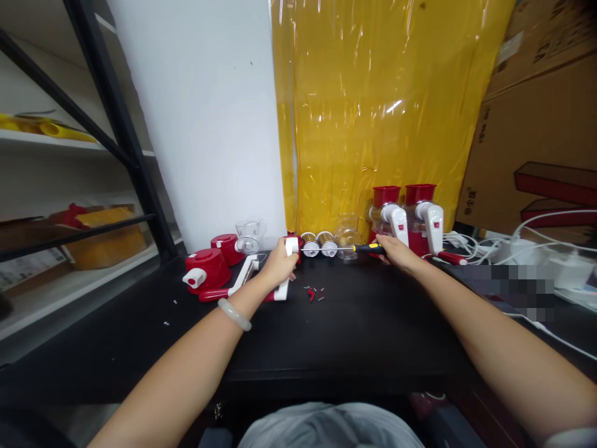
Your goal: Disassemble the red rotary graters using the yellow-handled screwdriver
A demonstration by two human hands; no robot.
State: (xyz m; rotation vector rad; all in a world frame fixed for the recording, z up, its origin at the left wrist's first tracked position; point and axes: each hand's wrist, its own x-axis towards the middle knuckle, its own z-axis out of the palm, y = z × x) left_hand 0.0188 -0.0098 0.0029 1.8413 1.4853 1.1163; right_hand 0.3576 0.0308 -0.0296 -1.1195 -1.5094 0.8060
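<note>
My left hand [277,264] is closed around a white crank handle [282,290], part of which my fingers hide. In my right hand [394,251] is a screwdriver [368,248] with a black and yellow grip. Its long shaft points left, level, and the tip reaches the upper end of the white handle; whether it sits in a screw I cannot tell. Below lie a small red piece [311,295] and several screws [321,298]. Just beyond the shaft are two metal grater drums [327,244]. Another white crank handle with a red grip [214,295] lies left of my left hand.
Two red bases [208,269] and a clear plastic housing [250,235] stand at left. Two assembled red-and-white rotary graters [431,221] stand at right, near white cables [480,246]. A yellow plastic curtain [373,112] hangs behind the black table [354,342]; a cardboard box [536,124] rises at right.
</note>
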